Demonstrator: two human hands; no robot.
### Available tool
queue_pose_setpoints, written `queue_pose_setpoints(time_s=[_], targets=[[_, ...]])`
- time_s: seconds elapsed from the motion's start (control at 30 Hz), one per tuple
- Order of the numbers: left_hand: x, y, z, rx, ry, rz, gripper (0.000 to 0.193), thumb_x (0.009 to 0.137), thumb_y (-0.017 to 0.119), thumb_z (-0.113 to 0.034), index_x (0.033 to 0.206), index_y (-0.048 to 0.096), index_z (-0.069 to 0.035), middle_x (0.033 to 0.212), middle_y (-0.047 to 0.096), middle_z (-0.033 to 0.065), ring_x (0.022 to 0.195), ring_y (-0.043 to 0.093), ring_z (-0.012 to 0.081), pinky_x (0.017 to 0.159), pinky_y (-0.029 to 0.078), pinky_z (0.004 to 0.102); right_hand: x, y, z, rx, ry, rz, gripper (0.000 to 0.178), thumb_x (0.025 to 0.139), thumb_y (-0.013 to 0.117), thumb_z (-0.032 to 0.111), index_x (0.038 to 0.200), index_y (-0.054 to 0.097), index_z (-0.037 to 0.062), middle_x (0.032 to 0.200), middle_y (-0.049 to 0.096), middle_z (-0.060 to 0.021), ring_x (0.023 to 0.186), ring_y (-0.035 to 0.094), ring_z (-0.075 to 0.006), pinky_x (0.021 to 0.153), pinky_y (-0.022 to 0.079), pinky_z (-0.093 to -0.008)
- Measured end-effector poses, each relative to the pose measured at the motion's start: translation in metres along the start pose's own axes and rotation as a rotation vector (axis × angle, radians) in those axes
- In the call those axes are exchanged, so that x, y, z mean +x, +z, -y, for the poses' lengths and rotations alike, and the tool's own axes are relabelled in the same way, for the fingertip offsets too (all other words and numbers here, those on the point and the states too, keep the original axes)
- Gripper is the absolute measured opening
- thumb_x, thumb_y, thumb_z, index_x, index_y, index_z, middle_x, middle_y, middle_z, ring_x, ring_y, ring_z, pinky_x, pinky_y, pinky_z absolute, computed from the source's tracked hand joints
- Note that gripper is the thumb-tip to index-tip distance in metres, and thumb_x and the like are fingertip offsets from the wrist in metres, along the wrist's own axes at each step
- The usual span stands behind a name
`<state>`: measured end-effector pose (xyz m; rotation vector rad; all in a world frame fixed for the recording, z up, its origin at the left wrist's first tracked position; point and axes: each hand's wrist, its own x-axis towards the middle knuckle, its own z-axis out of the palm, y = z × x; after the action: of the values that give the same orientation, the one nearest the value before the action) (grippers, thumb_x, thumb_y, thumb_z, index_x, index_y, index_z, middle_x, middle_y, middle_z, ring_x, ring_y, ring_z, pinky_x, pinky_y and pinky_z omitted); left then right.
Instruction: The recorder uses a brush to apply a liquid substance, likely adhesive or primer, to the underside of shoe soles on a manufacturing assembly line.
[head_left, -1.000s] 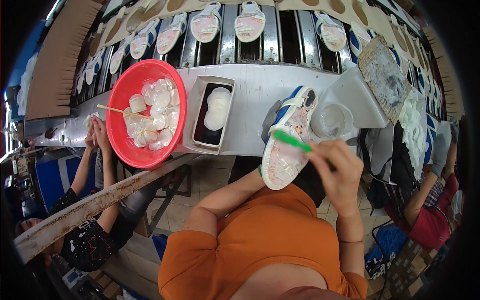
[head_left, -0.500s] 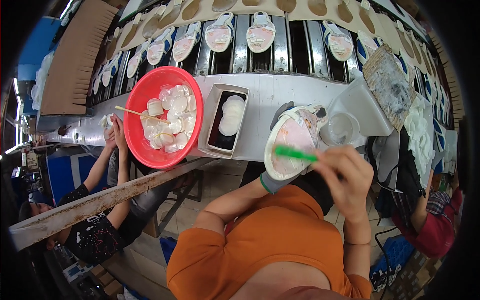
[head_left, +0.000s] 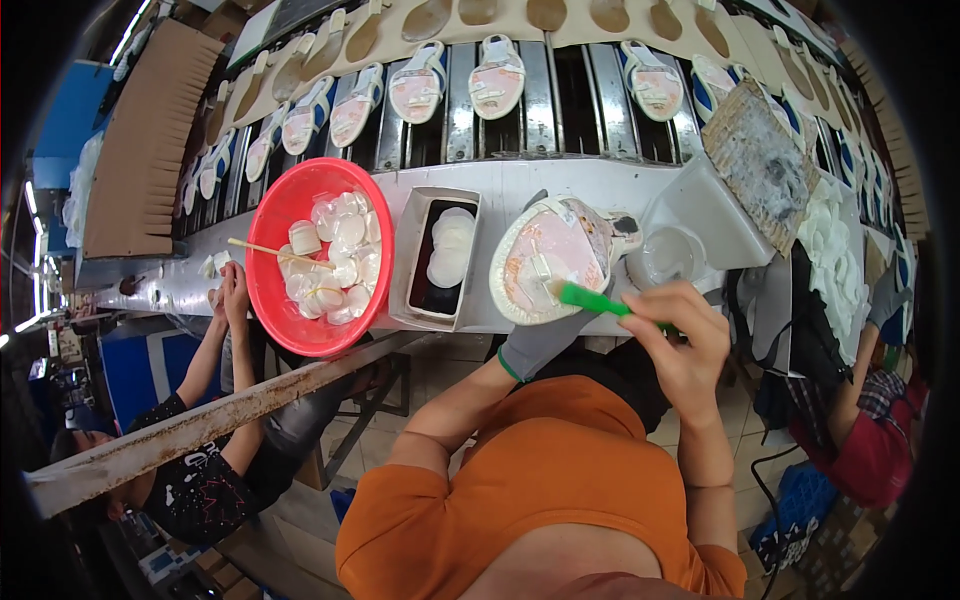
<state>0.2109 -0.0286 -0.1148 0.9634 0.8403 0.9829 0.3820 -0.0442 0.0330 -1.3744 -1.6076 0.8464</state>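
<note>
My left hand (head_left: 545,347), in a grey glove, grips a shoe upper (head_left: 575,235) from beneath, bottom side up. The shoe has a white rim, a pinkish underside and a small pale tab across it. My bare right hand (head_left: 682,335) pinches a small brush (head_left: 592,299) with a green handle. Its bristles rest on the shoe's underside near the lower right rim. Glove fingers under the shoe are mostly hidden. Just right of the shoe stands a clear plastic cup (head_left: 668,256) with a pale residue inside.
A red basin (head_left: 275,228) holds several clear round discs and a stick. Beside it is a white rectangular tray (head_left: 408,298) with white discs. A stained board (head_left: 765,165) leans over a translucent bin (head_left: 715,215). Similar shoes (head_left: 497,80) line a roller conveyor behind. Co-workers sit on both sides.
The shoe and my left hand have shifted left and turned slightly. The brush has moved from mid-sole to the shoe's lower right side. The whole view has shifted a little.
</note>
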Motion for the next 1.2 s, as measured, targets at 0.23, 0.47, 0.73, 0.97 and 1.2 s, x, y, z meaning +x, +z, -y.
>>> queue_pose_setpoints(time_s=[0.23,0.47,0.73,0.97,1.2], targets=[[0.017,-0.017,-0.004,1.011,0.597,0.003,0.050,0.094,0.067,-0.030,0.138,0.057,-0.007,0.118,0.067,0.0088,0.104,0.063,0.0176,0.091,0.051,0.0337,0.001,0.000,-0.007,0.089,0.073,-0.012,0.011,0.081,0.078,0.005,0.091,0.075,0.0031,0.083,0.069,-0.0075,0.070,0.066,-0.0199,0.062,0.051,-0.0294],[0.022,-0.017,0.003,0.200,0.293,-0.336,0.036,0.083,0.081,-0.016,0.113,0.069,-0.001,0.102,0.071,0.0064,0.095,0.067,0.0193,0.089,0.053,0.0357,-0.008,-0.040,-0.050,-0.107,0.094,-0.153,0.013,0.082,0.075,0.001,0.095,0.074,-0.0014,0.085,0.069,-0.0101,0.074,0.065,-0.0185,0.068,0.048,-0.0272],[0.020,-0.027,-0.008,-0.522,0.009,-0.279,0.069,0.101,0.048,-0.053,0.146,0.041,-0.001,0.139,0.054,0.0135,0.123,0.056,0.0246,0.106,0.045,0.0393,-0.024,-0.038,-0.089,-0.761,0.268,-0.110,0.015,0.086,0.072,0.014,0.095,0.069,0.0022,0.094,0.070,-0.0126,0.078,0.067,-0.0333,0.069,0.050,-0.0406],[0.016,-0.024,-0.012,-0.540,-0.127,-0.201,0.073,0.100,0.048,-0.056,0.150,0.037,-0.004,0.142,0.053,0.0138,0.124,0.056,0.0256,0.107,0.045,0.0395,-0.020,-0.059,-0.106,-0.378,0.433,-0.078,0.019,0.082,0.076,0.020,0.089,0.076,0.0022,0.072,0.069,-0.0164,0.062,0.065,-0.0294,0.062,0.049,-0.0356],[0.016,-0.019,-0.023,-0.531,-0.230,-0.094,0.080,0.096,0.050,-0.060,0.150,0.036,-0.003,0.142,0.052,0.0164,0.124,0.057,0.0281,0.106,0.047,0.0410,-0.021,-0.097,-0.110,0.140,0.660,0.266,0.015,0.082,0.079,0.014,0.083,0.076,-0.0016,0.069,0.069,-0.0046,0.057,0.055,-0.0068,0.053,0.042,-0.0241]])
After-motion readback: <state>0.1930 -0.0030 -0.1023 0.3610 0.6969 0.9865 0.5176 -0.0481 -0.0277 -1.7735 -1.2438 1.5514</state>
